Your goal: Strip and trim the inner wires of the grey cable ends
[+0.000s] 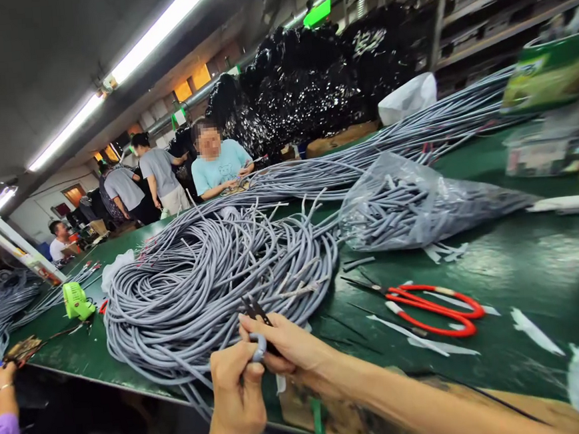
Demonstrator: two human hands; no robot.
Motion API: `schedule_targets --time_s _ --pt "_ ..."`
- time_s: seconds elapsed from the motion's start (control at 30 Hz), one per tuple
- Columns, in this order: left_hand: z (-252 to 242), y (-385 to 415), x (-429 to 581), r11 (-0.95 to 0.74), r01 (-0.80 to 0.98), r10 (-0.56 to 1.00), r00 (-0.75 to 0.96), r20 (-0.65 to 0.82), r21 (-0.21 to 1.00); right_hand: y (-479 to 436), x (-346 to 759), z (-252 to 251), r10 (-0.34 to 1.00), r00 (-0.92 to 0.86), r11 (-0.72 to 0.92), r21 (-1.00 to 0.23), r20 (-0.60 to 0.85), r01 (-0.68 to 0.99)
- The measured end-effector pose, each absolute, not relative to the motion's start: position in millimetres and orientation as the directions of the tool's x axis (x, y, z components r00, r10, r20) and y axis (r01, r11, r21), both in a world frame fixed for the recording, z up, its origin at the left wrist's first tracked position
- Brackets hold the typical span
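Over at the far left of the big grey cable coil (146,308), a co-worker's hand (4,376) is busy by the table edge, and a little green fan (77,302) stands just beside the coil. The coil itself lies heaped on the green table, with loose ends sticking up; several along its right side look pale and frayed, so I'd guess some have been worked and plenty haven't, though I can't count them from here.

At the coil's near edge, the person's left hand (237,393) has thumb and fingers closed around a bent grey cable piece (259,346); I can't tell whether it joins the coil. Right against it, the right hand (278,341) is wrapped round a dark hand tool (255,311), tips a bit apart. That piece seems midway through handling.

Right of the coil, a clear bag (432,209) bulges with short grey lengths, apparently a fair amount finished with. Nearer, red-handled scissors (434,309) lie unused among white scraps (536,331).
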State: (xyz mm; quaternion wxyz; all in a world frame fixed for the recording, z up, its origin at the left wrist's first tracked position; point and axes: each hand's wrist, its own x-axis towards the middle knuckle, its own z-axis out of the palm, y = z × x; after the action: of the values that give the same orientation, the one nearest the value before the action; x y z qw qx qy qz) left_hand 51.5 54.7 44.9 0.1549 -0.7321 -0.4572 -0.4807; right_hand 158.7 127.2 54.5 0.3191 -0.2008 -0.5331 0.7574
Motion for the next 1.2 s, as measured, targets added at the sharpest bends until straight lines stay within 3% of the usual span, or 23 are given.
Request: schedule_targets --time_s 0.1,0.13,0.2,0.27,0.47,0.6,0.7,0.8,0.93,1.07,1.2 --pt "50.3 56.6 57.0 -0.502 0.831 0.621 0.153 0.769 0.240 132.1 184.8 69.1 0.851 -0.514 -0.041 -0.962 0.107 -0.270" --pt "51.4 57.8 59.2 -0.481 0.841 0.629 0.135 0.766 0.247 132.0 194.8 74.1 0.884 -0.413 0.134 -0.965 0.220 -0.227" --pt "51.7 60.6 63.8 -0.422 0.868 0.594 0.044 0.804 0.263 126.7 211.6 78.6 0.841 -0.331 0.434 -0.899 0.429 -0.062" --pt "49.7 63.0 69.1 -0.363 0.885 0.534 -0.060 0.843 0.293 115.6 219.1 73.0 0.768 -0.332 0.585 -0.811 0.548 0.015" --pt "42.0 61.9 81.7 -0.376 0.834 0.489 -0.192 0.851 0.404 82.8 190.2 28.8 0.816 -0.285 0.533 -0.846 0.503 0.032" --pt "46.8 56.3 73.6 -0.412 0.792 0.579 -0.155 0.801 0.451 79.8 180.1 23.5 0.772 -0.349 0.574 -0.818 0.531 0.026" --pt "56.1 50.3 63.8 -0.452 0.750 0.735 0.008 0.678 0.482 85.6 192.2 30.1 0.660 -0.331 0.739 -0.662 0.675 0.125" --pt "64.5 44.6 57.7 -0.454 0.701 0.846 0.146 0.513 0.549 90.3 210.2 40.0 0.485 -0.328 0.859 -0.372 0.811 0.351" --pt "71.3 42.8 57.6 -0.428 0.677 0.904 0.322 0.282 0.599 84.6 229.0 52.3 0.285 -0.552 0.878 0.019 0.784 0.479" --pt "70.4 46.0 60.3 -0.462 0.634 0.862 0.485 0.146 0.620 74.8 233.0 42.7 0.248 -0.713 0.905 0.105 0.656 0.412" --pt "53.5 46.4 51.0 -0.597 0.620 0.766 0.630 0.131 0.508 72.8 218.9 11.7 0.213 -0.806 0.956 0.052 0.553 0.288"
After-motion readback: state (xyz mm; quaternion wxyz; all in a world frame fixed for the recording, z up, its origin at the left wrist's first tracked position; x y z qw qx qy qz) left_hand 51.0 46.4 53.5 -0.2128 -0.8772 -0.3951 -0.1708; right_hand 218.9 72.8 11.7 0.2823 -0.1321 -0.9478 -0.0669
